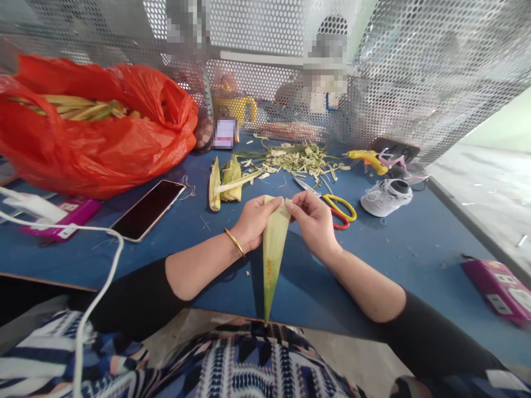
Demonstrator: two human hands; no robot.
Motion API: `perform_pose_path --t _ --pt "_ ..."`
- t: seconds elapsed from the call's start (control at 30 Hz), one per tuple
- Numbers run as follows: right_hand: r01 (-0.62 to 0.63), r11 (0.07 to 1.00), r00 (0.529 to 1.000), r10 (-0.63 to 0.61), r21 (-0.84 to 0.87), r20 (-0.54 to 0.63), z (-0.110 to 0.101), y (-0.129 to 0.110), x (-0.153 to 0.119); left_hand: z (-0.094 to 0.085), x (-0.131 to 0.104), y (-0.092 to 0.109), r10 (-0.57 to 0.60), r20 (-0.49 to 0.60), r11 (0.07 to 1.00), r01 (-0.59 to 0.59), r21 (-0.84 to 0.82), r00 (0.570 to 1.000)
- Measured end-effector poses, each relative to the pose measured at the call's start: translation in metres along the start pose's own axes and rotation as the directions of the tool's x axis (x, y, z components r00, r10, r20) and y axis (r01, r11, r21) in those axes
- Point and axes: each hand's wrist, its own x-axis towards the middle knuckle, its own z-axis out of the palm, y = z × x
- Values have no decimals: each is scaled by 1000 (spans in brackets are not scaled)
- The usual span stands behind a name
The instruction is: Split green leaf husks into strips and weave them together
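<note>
A long pale-green corn husk (274,243) hangs between my hands, its pointed tip toward my lap and a brown stain along its middle. My left hand (256,221) grips its wide top edge with the thumb pressed on the leaf. At the top right corner, my right hand (313,224) pinches the husk between thumb and fingertips. Scissors (341,211) with red and yellow handles lie just beyond my right hand, partly covered by it. Two rolled husk bundles (230,179) rest on the table beyond my left hand.
Husk scraps (296,159) are heaped at the back of the blue table (352,287). A red plastic bag (112,143) of husks, a dark-screened phone (148,210) and a white cable (99,298) are on the left. A yellow glue gun (369,160), white shoe (386,197) and purple power strip (498,287) are right.
</note>
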Motion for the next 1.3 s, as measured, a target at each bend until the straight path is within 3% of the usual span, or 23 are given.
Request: perform_pose_path --t 0.17,0.33,0.4,0.6,0.7,0.97,1.03,1.17,1.3 --pt "-4 1000 1000 4 21 -8 1 -3 -1 1 -1 4 -29 -37 999 28 -21 999" --pt "-253 964 960 239 87 143 2 -1 -1 -1 3 3 -7 -67 1000 5 -30 998" --pt "-297 952 944 280 77 175 2 0 -2 -2 4 1 -4 -46 999 3 -42 999" --pt "-184 982 983 183 38 22 0 4 1 -1 0 -1 -66 108 986 81 -145 992" --pt "-135 991 991 135 22 -3 0 3 1 2 -3 -1 -99 102 978 116 -172 990" --pt "76 996 990 -81 -46 -116 2 -6 -5 0 3 -2 -29 49 990 36 -133 998" --pt "40 999 997 -40 -7 -67 2 -7 -4 -1 5 -2 -27 19 990 29 -138 999" --pt "-171 984 979 164 48 119 3 -6 -4 -2 6 1 -23 -3 992 23 -123 1000" --pt "-252 965 959 239 72 155 4 -3 -4 -1 5 4 -1 -1 994 1 -105 1000"
